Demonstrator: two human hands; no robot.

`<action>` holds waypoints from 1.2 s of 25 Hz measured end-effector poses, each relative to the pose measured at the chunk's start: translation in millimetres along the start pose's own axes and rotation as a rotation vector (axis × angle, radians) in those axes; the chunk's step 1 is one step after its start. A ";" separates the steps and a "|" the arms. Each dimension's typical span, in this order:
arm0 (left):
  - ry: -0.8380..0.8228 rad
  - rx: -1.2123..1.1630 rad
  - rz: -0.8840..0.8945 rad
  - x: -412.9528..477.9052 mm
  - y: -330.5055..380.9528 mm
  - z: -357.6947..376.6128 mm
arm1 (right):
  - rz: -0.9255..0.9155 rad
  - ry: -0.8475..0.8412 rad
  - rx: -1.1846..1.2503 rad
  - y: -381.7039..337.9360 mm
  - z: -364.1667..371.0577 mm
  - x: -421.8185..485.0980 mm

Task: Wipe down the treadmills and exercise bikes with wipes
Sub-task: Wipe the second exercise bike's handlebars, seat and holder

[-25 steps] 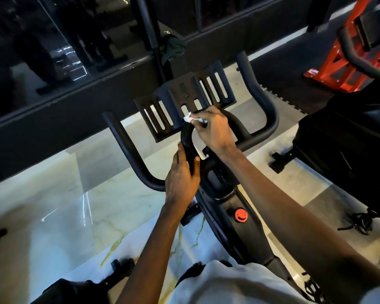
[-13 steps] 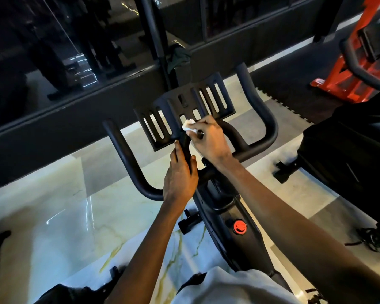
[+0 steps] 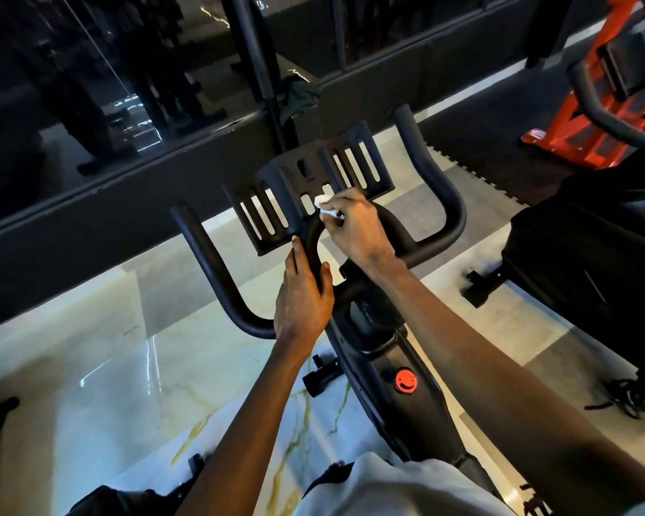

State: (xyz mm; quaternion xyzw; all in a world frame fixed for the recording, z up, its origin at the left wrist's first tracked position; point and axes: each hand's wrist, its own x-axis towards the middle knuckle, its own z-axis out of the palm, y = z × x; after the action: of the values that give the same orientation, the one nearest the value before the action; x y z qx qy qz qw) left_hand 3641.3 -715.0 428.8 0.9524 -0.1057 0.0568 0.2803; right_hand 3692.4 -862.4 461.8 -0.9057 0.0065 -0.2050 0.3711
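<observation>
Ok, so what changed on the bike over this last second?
The left hand slid forward along the handlebar loop, and its fingertips now reach the slotted holder. The right hand kept pinching the white wipe at the holder's lower edge and barely shifted. The bike stayed put.

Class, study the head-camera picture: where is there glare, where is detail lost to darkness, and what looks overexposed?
Head view: bright glare streaks cross the marble floor; the glass wall is dark, giving only faint reflections; the wipe looks nearly blown out; the black handlebar shows little surface detail in the dim light.
</observation>
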 end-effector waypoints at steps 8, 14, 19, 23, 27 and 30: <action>0.018 0.132 0.158 -4.1 -5.6 2.2 | 0.164 0.066 -0.127 38.0 -42.8 -7.8; -0.126 0.166 0.271 -6.3 -12.4 0.0 | 0.152 0.016 -0.168 26.3 -45.6 -11.2; -0.135 0.185 0.281 -10.7 -16.1 -2.3 | 0.207 -0.033 -0.200 44.6 -70.1 -47.9; -0.090 0.148 0.233 -26.0 -21.1 1.6 | 0.145 -0.129 -0.230 41.6 -81.9 -64.2; -0.059 0.172 0.216 -31.5 -23.5 3.8 | 0.185 -0.102 -0.221 37.8 -76.4 -76.7; -0.063 0.175 0.219 -31.9 -21.0 0.9 | 0.230 -0.102 -0.187 35.7 -70.8 -79.0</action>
State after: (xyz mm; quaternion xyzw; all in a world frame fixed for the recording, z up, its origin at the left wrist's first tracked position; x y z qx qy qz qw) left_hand 3615.2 -692.9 411.7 0.9573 -0.2122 0.0661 0.1850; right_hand 3598.5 -922.7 454.2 -0.9388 0.1105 -0.1132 0.3061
